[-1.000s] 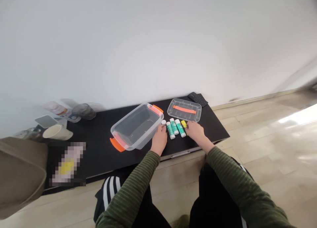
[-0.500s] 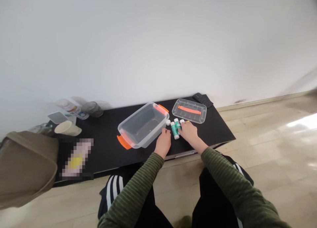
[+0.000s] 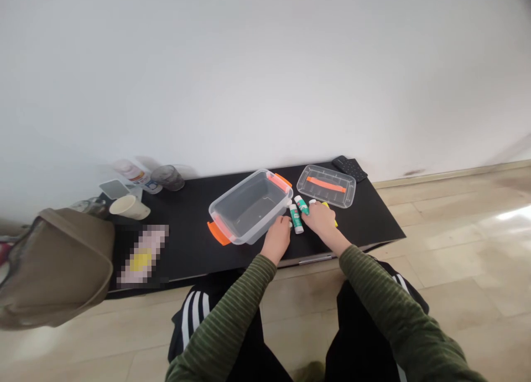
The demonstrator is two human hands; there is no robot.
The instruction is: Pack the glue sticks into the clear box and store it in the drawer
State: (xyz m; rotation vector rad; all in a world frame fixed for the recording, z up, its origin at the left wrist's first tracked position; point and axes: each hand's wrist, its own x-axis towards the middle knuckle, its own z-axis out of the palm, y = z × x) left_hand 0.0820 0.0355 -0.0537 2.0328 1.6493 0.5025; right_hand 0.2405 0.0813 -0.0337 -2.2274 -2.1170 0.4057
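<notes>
Glue sticks (image 3: 297,218), green and white, lying in a short row on black low table (image 3: 182,243), just right of clear plastic box (image 3: 250,206). Right hand (image 3: 320,220) laid over right end of row, fingers curled down onto sticks; a white cap and a bit of yellow stick (image 3: 334,222) peeking out from under fingers. Grip loose, whether any stick is actually clasped cannot tell. Left hand (image 3: 278,239) resting on table at near right corner of box, fingertips at left end of row, touching box wall or very close; fingers bent, nothing seen held inside.

Box empty, open-topped, set at a slant, orange handle clips at both ends. Clear lid (image 3: 326,185) with orange strip lying flat just beyond sticks, apart from box. Dark remote-like keypad (image 3: 350,168) at far right corner of table, near wall. Both arms in green striped sleeves (image 3: 373,282); dark trousers with white stripes below table edge.

Farther left on table: cream mug (image 3: 129,207) on its side, dark glass jar (image 3: 167,177), tipped printed can, small grey square, a blurred patch. Olive bag (image 3: 53,266) at left end, overhanging table edge. Pale tiled floor in front and to right, white wall behind.
</notes>
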